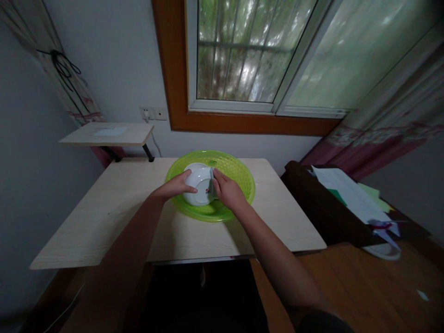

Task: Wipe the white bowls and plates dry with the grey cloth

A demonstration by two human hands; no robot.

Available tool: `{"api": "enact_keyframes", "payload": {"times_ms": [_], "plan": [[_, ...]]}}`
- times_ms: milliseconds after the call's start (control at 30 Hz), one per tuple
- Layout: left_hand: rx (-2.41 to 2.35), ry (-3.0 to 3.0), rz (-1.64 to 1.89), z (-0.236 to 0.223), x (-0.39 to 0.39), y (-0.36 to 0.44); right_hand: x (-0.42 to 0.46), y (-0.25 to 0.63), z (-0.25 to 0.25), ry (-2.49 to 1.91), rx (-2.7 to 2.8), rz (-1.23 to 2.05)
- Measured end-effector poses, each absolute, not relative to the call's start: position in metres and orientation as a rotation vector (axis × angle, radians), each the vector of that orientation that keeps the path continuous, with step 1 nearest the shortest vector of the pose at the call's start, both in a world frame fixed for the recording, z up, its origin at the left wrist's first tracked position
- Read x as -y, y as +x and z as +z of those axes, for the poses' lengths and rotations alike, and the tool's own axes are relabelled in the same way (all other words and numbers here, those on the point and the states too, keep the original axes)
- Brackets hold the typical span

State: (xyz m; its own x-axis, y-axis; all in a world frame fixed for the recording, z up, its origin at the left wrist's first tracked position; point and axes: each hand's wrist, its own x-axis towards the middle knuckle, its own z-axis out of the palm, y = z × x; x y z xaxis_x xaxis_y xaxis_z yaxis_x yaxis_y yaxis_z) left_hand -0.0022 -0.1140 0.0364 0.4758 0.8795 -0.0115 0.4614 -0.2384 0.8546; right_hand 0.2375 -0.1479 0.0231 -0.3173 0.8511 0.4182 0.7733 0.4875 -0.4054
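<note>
A white plate [198, 178] with a small coloured print is held over a lime-green woven-pattern basket tray [243, 185]. My left hand [176, 185] grips the plate by its left side, thumb on the inner face and the other fingers at the rim. At the plate's right side, my right hand [227, 187] is closed on a thin grey-green cloth-like piece [212, 182], which lies against the plate. Its exact kind is too blurred to tell. The fingertips of my right hand are partly hidden behind that piece.
The tray rests on a pale wooden table [128, 208]. A small raised shelf [135, 135] with a paper label stands at the back left. Right of the table, a dark brown piece of furniture [312, 203] bears papers [350, 185]. A window [249, 55] is behind.
</note>
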Motion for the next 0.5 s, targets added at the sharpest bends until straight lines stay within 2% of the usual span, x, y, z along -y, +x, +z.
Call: {"api": "enact_keyframes", "payload": {"times_ms": [233,500], "plan": [[-1.106,1.872,0.62,0.0376,0.1147,-0.0021,0.1474,0.2384,0.0251,-1.461,2.105,0.207],[-1.108,1.866,0.613,0.0363,0.114,-0.0015,0.1489,0.2366,0.0244,-1.02,2.305,0.122]]}}
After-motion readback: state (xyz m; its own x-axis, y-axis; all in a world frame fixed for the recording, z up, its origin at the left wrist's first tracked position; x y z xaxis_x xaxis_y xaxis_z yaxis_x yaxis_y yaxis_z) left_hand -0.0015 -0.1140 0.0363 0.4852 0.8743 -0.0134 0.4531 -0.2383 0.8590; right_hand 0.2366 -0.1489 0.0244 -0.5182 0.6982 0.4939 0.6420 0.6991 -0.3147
